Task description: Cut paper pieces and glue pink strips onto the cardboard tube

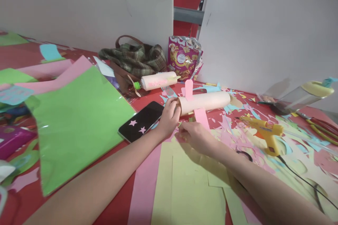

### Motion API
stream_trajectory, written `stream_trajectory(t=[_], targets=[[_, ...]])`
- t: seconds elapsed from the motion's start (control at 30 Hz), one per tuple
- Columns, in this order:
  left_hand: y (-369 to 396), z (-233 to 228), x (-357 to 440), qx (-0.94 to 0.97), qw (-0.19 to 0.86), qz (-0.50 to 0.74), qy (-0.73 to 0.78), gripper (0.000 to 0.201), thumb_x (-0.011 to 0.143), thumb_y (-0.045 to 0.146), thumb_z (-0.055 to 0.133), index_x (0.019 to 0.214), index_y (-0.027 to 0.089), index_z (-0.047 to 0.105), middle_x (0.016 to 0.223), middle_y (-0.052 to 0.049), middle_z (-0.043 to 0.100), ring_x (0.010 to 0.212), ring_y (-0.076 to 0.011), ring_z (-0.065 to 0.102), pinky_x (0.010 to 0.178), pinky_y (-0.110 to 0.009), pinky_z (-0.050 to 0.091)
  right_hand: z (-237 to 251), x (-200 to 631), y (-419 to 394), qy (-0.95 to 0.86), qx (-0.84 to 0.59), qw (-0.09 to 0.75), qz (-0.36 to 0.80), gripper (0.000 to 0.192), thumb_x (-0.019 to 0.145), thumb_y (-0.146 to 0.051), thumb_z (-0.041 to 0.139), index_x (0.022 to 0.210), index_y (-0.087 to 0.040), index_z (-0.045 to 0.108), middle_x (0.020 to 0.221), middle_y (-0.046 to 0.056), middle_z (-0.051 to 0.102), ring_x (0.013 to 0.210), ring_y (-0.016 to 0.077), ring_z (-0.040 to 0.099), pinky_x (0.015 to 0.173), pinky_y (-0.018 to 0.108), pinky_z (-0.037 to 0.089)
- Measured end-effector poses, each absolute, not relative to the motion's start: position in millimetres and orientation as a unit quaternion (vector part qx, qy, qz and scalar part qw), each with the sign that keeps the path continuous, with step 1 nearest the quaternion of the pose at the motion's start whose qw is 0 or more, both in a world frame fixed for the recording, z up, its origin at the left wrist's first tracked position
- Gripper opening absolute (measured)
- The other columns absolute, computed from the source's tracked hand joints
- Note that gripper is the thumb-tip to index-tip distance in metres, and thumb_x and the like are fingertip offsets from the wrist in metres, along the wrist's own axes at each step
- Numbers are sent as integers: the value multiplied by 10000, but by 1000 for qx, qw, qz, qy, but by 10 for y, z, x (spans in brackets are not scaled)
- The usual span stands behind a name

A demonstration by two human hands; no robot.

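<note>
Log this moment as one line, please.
left hand: grips end of paper tube | right hand: pinches small scrap beside tube | nearby: phone, glue gun

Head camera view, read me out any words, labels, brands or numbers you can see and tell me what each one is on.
No text here can be read.
Snack bag: printed lettering, too blurred to read.
White bottle: pink marks, unreadable.
Light blue paper: faint marks, too small.
Phone: two pink stars, no words.
Glue gun: no label visible.
</note>
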State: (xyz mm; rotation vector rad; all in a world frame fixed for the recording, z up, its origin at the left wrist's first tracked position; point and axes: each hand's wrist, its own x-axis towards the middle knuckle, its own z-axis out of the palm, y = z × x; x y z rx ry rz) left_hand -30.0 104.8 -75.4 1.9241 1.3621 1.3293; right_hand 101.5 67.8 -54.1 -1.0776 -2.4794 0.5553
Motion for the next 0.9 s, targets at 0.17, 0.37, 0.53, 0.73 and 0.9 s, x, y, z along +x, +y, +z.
stream_trajectory(t=[0.17, 0.37, 0.53, 0.73, 0.9], targets=[[1055, -760, -305, 699, 212, 477, 489, 181, 806, 167, 305, 867, 161, 475, 1058, -76, 441, 1032, -160, 405, 914, -290, 310, -619, 1000, 698, -892, -362, 189, 194, 199, 682, -17, 414, 566, -177, 393, 546, -34, 395, 518, 89, 330, 499, 206, 299], [1055, -756, -289, 690, 214, 482, 497, 181, 803, 158, 299, 871, 152, 466, 1048, -81, 441, 1023, -158, 406, 908, -287, 314, -492, 1027, 705, -889, -347, 206, 216, 147, 709, -43, 434, 633, -156, 490, 713, 33, 503, 644, 106, 462, 596, 217, 396], [1056, -733, -288, 687, 220, 465, 513, 167, 793, 139, 294, 831, 156, 456, 1040, -80, 435, 1011, -156, 407, 904, -294, 320, -255, 1180, 767, -851, -420, 228, 217, 162, 689, -35, 459, 651, -171, 539, 633, 1, 585, 557, 93, 497, 519, 196, 393], [1061, -736, -298, 697, 218, 449, 514, 142, 797, 148, 295, 796, 164, 437, 1047, -79, 424, 1014, -157, 405, 912, -295, 317, -140, 1464, 916, -810, -502, 276, 124, 79, 681, -134, 513, 652, -181, 569, 590, -4, 611, 507, 103, 505, 483, 216, 394], [1067, -738, -300, 701, 218, 447, 512, 141, 798, 154, 297, 797, 160, 438, 1051, -84, 421, 1017, -164, 403, 909, -303, 323, -273, 1480, 989, -828, -462, 315, 43, 90, 693, -118, 500, 662, -177, 560, 626, 13, 594, 551, 112, 511, 505, 224, 397]])
